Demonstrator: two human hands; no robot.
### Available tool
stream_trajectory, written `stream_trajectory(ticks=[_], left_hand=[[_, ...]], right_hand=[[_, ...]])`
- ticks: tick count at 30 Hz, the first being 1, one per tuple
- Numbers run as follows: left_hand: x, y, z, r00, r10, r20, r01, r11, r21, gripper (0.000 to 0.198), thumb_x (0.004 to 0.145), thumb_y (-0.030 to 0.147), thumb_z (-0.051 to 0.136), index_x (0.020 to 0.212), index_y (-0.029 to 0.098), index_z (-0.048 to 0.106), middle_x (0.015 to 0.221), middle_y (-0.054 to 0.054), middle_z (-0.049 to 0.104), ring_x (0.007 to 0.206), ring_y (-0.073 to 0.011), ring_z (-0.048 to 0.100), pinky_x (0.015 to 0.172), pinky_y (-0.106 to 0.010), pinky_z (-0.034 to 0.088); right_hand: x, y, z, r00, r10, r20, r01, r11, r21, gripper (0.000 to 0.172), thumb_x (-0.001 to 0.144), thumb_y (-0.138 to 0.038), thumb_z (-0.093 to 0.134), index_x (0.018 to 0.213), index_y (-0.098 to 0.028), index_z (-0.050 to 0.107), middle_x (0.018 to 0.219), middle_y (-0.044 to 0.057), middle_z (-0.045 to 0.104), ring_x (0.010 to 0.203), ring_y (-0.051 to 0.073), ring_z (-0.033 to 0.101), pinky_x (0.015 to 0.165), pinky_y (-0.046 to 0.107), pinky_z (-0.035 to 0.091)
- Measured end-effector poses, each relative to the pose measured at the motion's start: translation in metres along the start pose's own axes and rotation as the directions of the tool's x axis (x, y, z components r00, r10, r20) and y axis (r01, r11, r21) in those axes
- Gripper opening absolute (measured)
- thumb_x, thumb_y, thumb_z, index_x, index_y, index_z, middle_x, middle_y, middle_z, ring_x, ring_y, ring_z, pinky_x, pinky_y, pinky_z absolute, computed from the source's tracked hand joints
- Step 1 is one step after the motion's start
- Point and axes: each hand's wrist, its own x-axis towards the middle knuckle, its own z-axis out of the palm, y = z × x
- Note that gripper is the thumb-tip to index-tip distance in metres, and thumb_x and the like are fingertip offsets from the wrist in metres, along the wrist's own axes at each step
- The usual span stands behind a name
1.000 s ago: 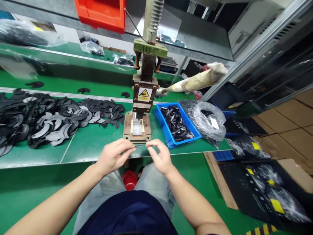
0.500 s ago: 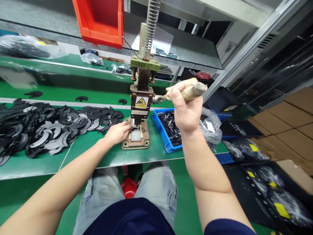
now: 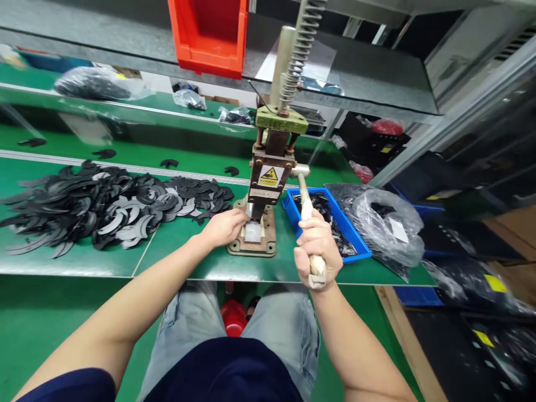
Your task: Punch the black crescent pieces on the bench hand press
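A hand press with a warning label and a tall spring stands on the green bench. My right hand is wrapped round its lever, which slopes down toward me. My left hand reaches in from the left, its fingers pinched together at the small fixture under the ram. What those fingertips hold is hidden. A whitish block lies on the press base, just in front of the ram. Left of the press spreads a pile of flat, curved black pieces.
Right of the press, a blue bin holds small black parts, beside a clear plastic bag. Several single curved pieces lie along the back ledge. An orange-red bin sits on the shelf above. Bagged goods fill the right side.
My right hand has swung the lever down and toward me, and the ram housing sits lower. My left hand stays at the fixture. The view has shifted to the left.
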Motion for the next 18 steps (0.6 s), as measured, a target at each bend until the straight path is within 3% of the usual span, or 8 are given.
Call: stream_trajectory(ticks=[3, 6, 10, 13, 18], left_hand=[[-0.017, -0.02, -0.015, 0.992, -0.114, -0.06, 0.117, 0.991, 0.058, 0.031, 0.108, 0.032, 0.048, 0.125, 0.023, 0.072, 0.127, -0.01, 0.074, 0.122, -0.0256, 0.068, 0.109, -0.039, 0.053], [-0.043, -0.051, -0.034, 0.954, -0.269, -0.135, 0.289, 0.944, 0.16, 0.032, 0.105, 0.039, 0.053, 0.123, 0.02, 0.071, 0.125, -0.014, 0.074, 0.121, -0.031, 0.067, 0.108, -0.044, 0.052], [-0.063, -0.079, -0.045, 0.928, -0.362, -0.087, 0.372, 0.885, 0.281, 0.038, 0.102, 0.046, 0.057, 0.125, 0.019, 0.07, 0.127, -0.015, 0.074, 0.121, -0.0349, 0.066, 0.108, -0.047, 0.05], [-0.054, -0.08, -0.04, 0.927, -0.369, -0.059, 0.368, 0.873, 0.321, 0.043, 0.102, 0.051, 0.056, 0.127, 0.019, 0.071, 0.13, -0.016, 0.073, 0.123, -0.0361, 0.065, 0.108, -0.048, 0.048], [-0.012, -0.065, -0.027, 0.909, -0.412, -0.063, 0.403, 0.831, 0.383, 0.054, 0.1, 0.063, 0.056, 0.124, 0.017, 0.072, 0.128, -0.021, 0.073, 0.123, -0.0404, 0.064, 0.103, -0.05, 0.049]], right_hand=[[-0.002, 0.001, 0.004, 0.998, 0.012, -0.062, -0.012, 1.0, 0.004, 0.013, 0.088, -0.026, 0.071, 0.079, -0.03, 0.062, 0.078, -0.002, 0.066, 0.103, 0.025, 0.073, 0.121, 0.069, 0.05], [-0.003, 0.0, 0.006, 0.997, 0.022, -0.074, -0.022, 1.0, 0.0, 0.012, 0.089, -0.028, 0.071, 0.081, -0.03, 0.063, 0.079, -0.001, 0.066, 0.106, 0.026, 0.073, 0.122, 0.07, 0.05], [-0.005, -0.001, 0.008, 0.996, 0.021, -0.09, -0.022, 1.0, -0.013, 0.012, 0.091, -0.029, 0.068, 0.081, -0.031, 0.062, 0.079, -0.001, 0.065, 0.106, 0.025, 0.072, 0.121, 0.069, 0.051], [-0.005, -0.002, 0.01, 0.993, 0.034, -0.113, -0.035, 0.999, -0.006, 0.011, 0.091, -0.028, 0.068, 0.082, -0.03, 0.062, 0.08, -0.001, 0.065, 0.105, 0.024, 0.072, 0.123, 0.069, 0.05], [-0.004, -0.005, 0.01, 0.993, 0.047, -0.109, -0.047, 0.999, -0.003, 0.012, 0.09, -0.024, 0.069, 0.082, -0.03, 0.062, 0.081, -0.001, 0.065, 0.105, 0.025, 0.071, 0.122, 0.071, 0.048]])
